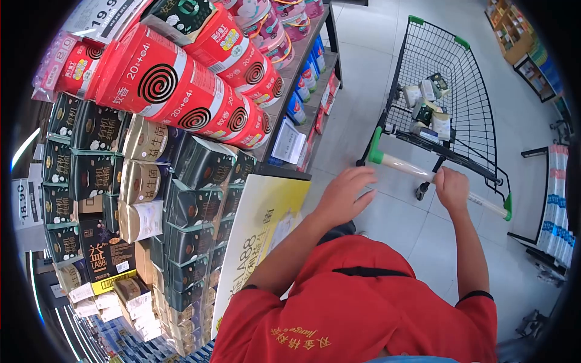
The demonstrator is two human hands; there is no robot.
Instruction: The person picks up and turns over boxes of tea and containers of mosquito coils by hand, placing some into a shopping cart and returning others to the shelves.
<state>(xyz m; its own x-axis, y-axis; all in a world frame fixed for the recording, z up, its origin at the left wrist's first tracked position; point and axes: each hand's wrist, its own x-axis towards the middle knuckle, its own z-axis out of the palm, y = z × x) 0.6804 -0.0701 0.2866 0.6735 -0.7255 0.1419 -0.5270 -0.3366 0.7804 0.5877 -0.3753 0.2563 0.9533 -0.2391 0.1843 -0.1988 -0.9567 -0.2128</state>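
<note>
My right hand (452,189) is wrapped round the pale handle bar (404,166) of a shopping cart (413,20) with a black wire basket and green corner pieces. A little short of the handle's left end, my left hand (348,196) is held in the air with its fingers stretched out and nothing in them. Inside the basket lie several small packets (440,124), white and dark green, gathered near the handle end. Their labels are too small to read.
On my left rise stacked dark green packs (193,209) and red tubs with black spirals (158,83). A yellow and white sign board (260,242) stands close to my left arm. Bottles on a rack (560,206) are at the right. Tiled floor (357,78) lies around the cart.
</note>
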